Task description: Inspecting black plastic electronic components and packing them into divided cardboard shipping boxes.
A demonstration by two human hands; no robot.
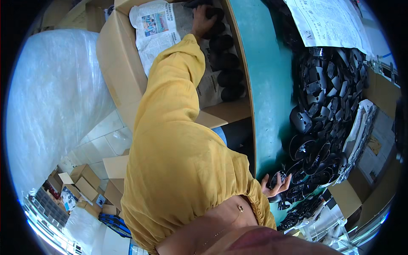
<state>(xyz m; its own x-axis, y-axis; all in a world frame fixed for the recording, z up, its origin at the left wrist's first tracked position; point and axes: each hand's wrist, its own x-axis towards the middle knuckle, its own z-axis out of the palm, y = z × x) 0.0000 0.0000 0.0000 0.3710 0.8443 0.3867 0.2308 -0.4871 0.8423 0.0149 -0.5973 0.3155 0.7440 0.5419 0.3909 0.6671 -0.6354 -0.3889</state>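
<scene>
My left hand [202, 21] reaches into an open cardboard box [117, 59], its fingers closed round a dark rounded piece [215, 15] at the far end of a row. Several similar black rounded pieces [230, 62] line the box's right side, on printed newspaper [155, 27]. Over at the right, my right hand [277, 187] curls its fingers round a small glossy black part [278, 177], partly hidden by them. That hand is beside a heap of black curved plastic parts [312, 159] on the green tabletop [267, 85]. The exact kind of these parts cannot be made out.
Shiny black plastic shells [327, 80] are heaped along the table's right side, with a printed sheet [329, 21] at their far end. A large plastic-wrapped bundle [59, 97] stands left of the box. Smaller cardboard boxes [87, 180] sit on the floor at lower left.
</scene>
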